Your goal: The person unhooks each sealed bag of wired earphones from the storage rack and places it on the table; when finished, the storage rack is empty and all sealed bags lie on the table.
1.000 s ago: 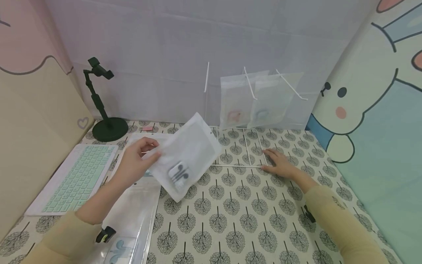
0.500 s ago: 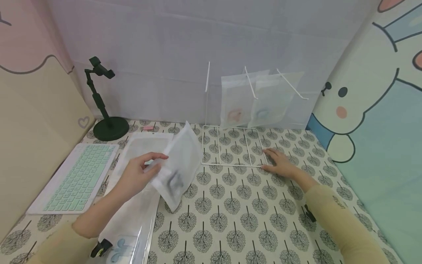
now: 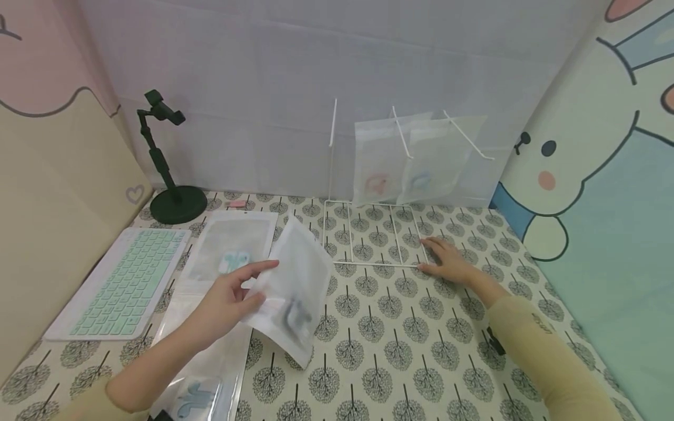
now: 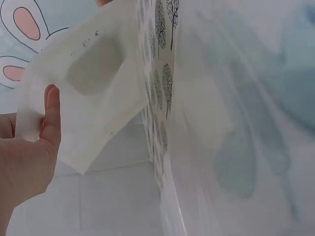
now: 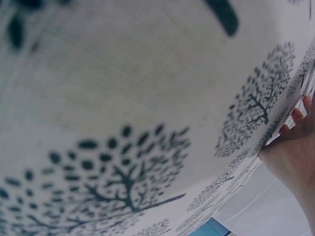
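My left hand pinches the left edge of a white pouch, tilted above the table, with dark earphones showing faintly through it. The left wrist view shows the thumb and fingers of that hand on the pouch's edge. At the right, my right hand rests on the cloth, fingertips touching the right side of the white wire rack's base. Two pouches, one with a pink item and one with a blue item, hang from the rack's prongs.
Flat clear packaging with blue earphones lies at the front left, and another pouch lies behind it. A keyboard is at the left, with a dark green stand behind. A small pink piece sits near the back wall.
The held pouch has moved down and toward me, turning in my left hand. The pouch lying behind it shows more now. My right hand stays at the rack.
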{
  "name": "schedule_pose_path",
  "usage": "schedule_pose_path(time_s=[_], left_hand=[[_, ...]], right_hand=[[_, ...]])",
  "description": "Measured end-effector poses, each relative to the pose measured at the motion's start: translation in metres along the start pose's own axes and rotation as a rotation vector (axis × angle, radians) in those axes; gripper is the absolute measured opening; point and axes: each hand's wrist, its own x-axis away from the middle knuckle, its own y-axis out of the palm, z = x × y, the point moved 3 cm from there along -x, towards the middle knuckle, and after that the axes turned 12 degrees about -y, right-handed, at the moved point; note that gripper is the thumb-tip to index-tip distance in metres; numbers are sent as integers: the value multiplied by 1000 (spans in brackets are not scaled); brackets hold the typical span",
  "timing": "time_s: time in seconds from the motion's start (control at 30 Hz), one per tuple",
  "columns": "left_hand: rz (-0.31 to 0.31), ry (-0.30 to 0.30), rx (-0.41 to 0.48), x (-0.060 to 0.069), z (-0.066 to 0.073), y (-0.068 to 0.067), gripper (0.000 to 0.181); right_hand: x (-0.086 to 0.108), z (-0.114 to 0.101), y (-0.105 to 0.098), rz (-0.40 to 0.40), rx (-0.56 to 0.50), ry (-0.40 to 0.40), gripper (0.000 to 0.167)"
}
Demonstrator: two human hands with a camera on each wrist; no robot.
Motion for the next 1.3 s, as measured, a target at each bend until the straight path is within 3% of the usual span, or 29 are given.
schedule_pose_path(time_s=[0.43,0.6,0.8,0.9,1.13,1.3], left_hand=[[-231,-41,145,1,9,28,67],[-251,-23,125,-2,6,31,68],[-254,-48,86,-5,2,31,73],[-247,-35,1,-7,1,30,75],[-169,-21,-342,-9,-1,24,79],[-172,-54,-444,-14,-6,21,85]], right_hand=[[2,3,0,7,0,1,79],[2,2,0,9,3,-13,79],[0,1,0,6,0,-15,79],[0,1,0,5,5,-16,79],[0,1,-1,11,7,-19,78],[1,0,0,11,2,-16,79]])
